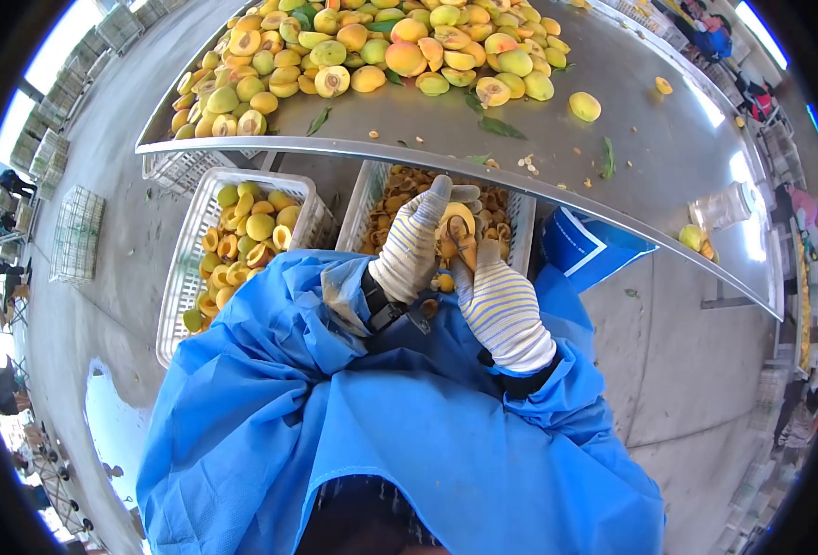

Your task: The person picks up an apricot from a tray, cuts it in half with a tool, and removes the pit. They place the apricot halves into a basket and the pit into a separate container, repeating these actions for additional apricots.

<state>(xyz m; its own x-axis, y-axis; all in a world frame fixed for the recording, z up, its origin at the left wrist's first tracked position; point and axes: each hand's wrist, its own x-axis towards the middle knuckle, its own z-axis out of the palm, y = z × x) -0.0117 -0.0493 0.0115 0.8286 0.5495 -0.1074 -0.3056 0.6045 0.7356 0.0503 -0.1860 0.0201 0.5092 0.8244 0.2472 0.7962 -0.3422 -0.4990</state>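
Note:
Both hands wear striped knit gloves and meet just below the table edge. My left hand (409, 245), fingers bent round its far side, holds a yellow peach half (456, 218). My right hand (503, 310) is closed on a small brown pitting tool with a curved end (465, 248), which lies against the fruit. The fingers partly hide both the tool and the peach. Under the hands stands a white crate (358, 205) of peach pits and scraps. A second white crate (170, 277), on the left, holds peach halves.
A metal table (575, 157) ahead bears a large heap of peaches (372, 46), whole and halved, with loose leaves. A blue bucket (580, 245) stands under its edge. A clear container (721, 207) lies at the table's right. Stacked crates (78, 233) and other people are farther off.

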